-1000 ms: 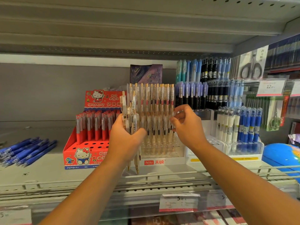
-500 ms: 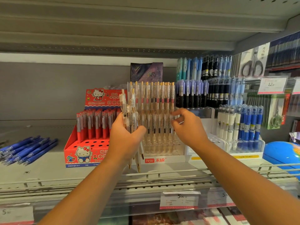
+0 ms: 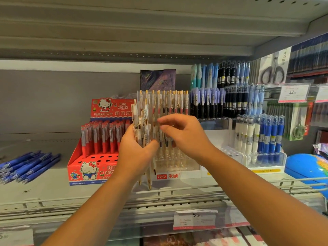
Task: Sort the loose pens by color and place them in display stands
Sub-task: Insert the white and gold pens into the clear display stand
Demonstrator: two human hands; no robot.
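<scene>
My left hand [image 3: 136,155] grips a bunch of clear pens with gold tips [image 3: 142,121], held upright in front of the clear display stand [image 3: 168,176]. That stand holds several rows of the same clear pens [image 3: 170,103]. Fingers curled, my right hand [image 3: 184,137] has its thumb and forefinger tips at the right edge of the bunch. Whether they pinch a pen is unclear. Loose blue pens [image 3: 26,167] lie on the shelf at far left.
A red Hello Kitty stand [image 3: 88,173] with red pens sits left of the clear one. White and blue pens fill a stand [image 3: 262,164] on the right, with purple and black pens behind. A blue globe [image 3: 305,167] is far right. A wire rail [image 3: 177,192] edges the shelf.
My right hand has moved left, from the right side of the clear stand to the bunch in my left hand. The left hand has kept its grip and stayed about where it was.
</scene>
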